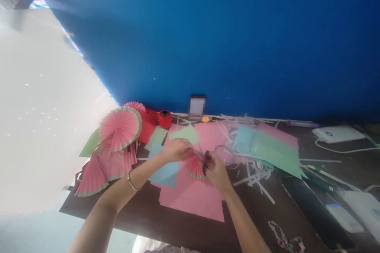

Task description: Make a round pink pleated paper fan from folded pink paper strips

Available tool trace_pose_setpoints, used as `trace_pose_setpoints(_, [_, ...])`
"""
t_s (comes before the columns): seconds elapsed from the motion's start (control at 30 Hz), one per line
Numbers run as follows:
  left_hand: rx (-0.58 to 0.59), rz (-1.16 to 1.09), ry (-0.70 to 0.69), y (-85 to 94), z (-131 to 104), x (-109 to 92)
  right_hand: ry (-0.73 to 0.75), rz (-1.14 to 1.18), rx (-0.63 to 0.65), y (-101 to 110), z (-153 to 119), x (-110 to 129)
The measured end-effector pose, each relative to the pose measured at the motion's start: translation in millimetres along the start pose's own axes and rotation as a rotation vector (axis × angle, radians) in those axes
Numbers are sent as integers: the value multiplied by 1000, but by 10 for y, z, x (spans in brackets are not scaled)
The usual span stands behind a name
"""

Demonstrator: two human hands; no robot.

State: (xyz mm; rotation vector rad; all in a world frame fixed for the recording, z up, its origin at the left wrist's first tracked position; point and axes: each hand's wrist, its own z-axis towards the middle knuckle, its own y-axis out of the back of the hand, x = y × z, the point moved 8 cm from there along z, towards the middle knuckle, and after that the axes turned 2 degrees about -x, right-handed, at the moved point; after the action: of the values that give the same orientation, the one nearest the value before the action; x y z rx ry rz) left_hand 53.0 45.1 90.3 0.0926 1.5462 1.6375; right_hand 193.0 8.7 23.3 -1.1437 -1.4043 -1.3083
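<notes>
My right hand [214, 168] is closed on a pair of dark-handled scissors [204, 159], whose blades point up and to the left. Close by on the left, my left hand [179, 150] has its fingers pressed together at the top of a small pleated pink fan [196, 167] with a pale green edge. The blades are beside my left fingertips; whether they touch the paper cannot be made out. Beneath the hands lie pink sheets [192, 201] and a light blue sheet [168, 176].
Folded pink fans [120, 128] stand at the left by a red roll [164, 119]. Paper strips [258, 178] and a green sheet [276, 150] lie to the right. A black phone [317, 213], a white device [338, 134], cables and a bracelet [286, 239] are farther right.
</notes>
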Motion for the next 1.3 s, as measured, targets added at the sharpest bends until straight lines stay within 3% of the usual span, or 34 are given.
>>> trace_pose_setpoints(0.1, [-228, -145, 257, 106, -103, 139, -33, 64, -53, 34, 22, -82])
trace_pose_setpoints(0.17, [-374, -148, 354, 114, -221, 153, -44, 85, -74, 39, 31, -124])
trace_pose_setpoints(0.33, [-466, -129, 219, -59, -335, -13, -39, 107, -26, -37, 20, -95])
trace_pose_setpoints(0.6, [-143, -71, 77, -36, -176, 146, -10, 115, 80, -94, -22, 93])
trace_pose_setpoints(0.83, [40, -187, -39, -3, -153, 37, -43, 122, 195, -186, -8, 150])
trace_pose_setpoints(0.97, [225, -418, 79, -29, -131, 86, -76, 146, 338, -258, -47, 207])
trace_pose_setpoints(1.17, [528, -1012, 200, -147, -191, 36, -125, 219, 425, -246, -93, 357])
trace_pose_setpoints(1.3, [605, -1171, 281, -282, -241, 72, -132, 249, 495, -280, -102, 413])
